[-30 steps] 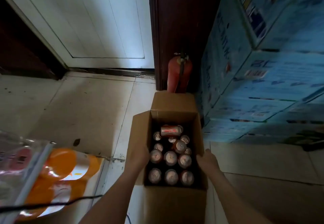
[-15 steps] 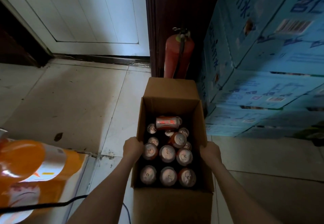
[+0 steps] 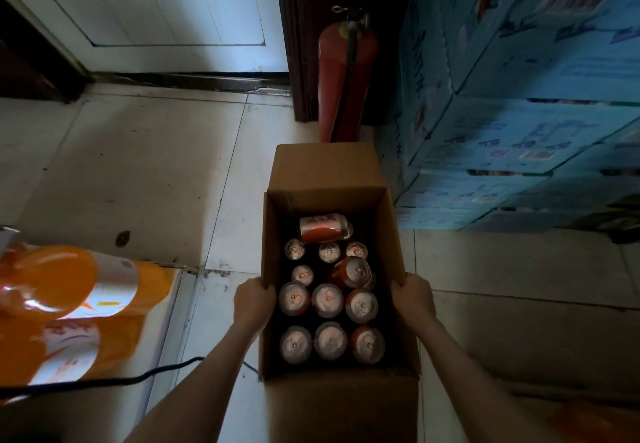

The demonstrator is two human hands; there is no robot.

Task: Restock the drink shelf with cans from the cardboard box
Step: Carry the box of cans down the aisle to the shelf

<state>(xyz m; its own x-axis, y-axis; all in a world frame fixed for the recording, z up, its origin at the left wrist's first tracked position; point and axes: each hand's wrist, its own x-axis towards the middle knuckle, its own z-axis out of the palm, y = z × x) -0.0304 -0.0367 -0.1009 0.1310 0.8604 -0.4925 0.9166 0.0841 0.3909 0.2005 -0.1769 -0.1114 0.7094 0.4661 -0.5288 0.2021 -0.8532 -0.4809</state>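
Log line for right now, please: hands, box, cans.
hands: left and right grip box side walls | box: open, on floor | cans: mostly upright, one lying flat at far end | none picked yet

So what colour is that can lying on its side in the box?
Red with a silvery band, in the head view: can lying on its side.

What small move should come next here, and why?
Probably lift the cardboard box and carry it off. The left hand and right hand each grip a side wall at the rim, no can is held, and no drink shelf is in view. Upright cans fill the near rows.
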